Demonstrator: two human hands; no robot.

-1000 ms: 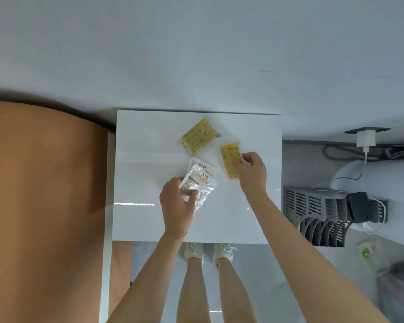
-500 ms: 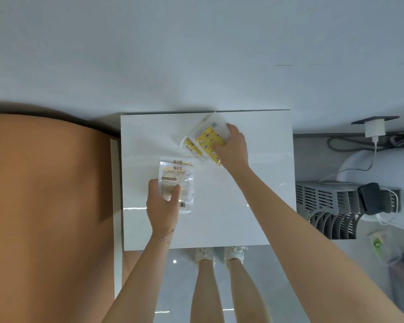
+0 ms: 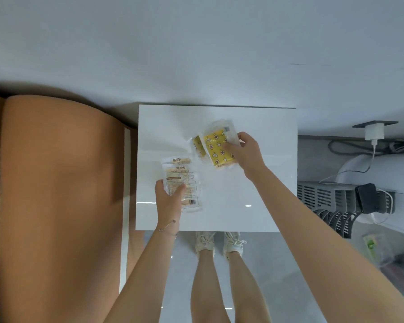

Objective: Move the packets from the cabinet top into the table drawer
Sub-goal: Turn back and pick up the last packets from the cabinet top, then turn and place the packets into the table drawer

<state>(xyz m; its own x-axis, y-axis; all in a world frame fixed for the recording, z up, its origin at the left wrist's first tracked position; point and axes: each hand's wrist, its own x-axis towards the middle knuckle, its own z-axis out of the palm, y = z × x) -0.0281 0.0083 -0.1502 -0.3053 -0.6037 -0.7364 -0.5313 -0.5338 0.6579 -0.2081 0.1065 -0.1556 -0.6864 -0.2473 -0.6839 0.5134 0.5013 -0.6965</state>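
A glossy white cabinet top (image 3: 254, 187) fills the middle of the view. My left hand (image 3: 168, 201) grips clear packets with pale printed labels (image 3: 183, 180) near the top's left side, thumb across the front one. My right hand (image 3: 245, 152) pinches a yellow packet with small cartoon figures (image 3: 216, 148), tilted above the surface. A second yellow packet (image 3: 197, 145) shows partly behind its left edge; whether my right hand holds it too is unclear. No table drawer is in view.
A tan padded surface (image 3: 61, 194) runs along the left of the cabinet. To the right stand a grey slatted rack (image 3: 329, 201), a black device (image 3: 369, 198) and a white charger (image 3: 373, 132) with cables. My legs and shoes (image 3: 219, 243) stand below the front edge.
My right hand went from one yellow packet to the far one and now lifts yellow packets together. My left hand turned the clear packets upright and shifted them left. The camera came closer.
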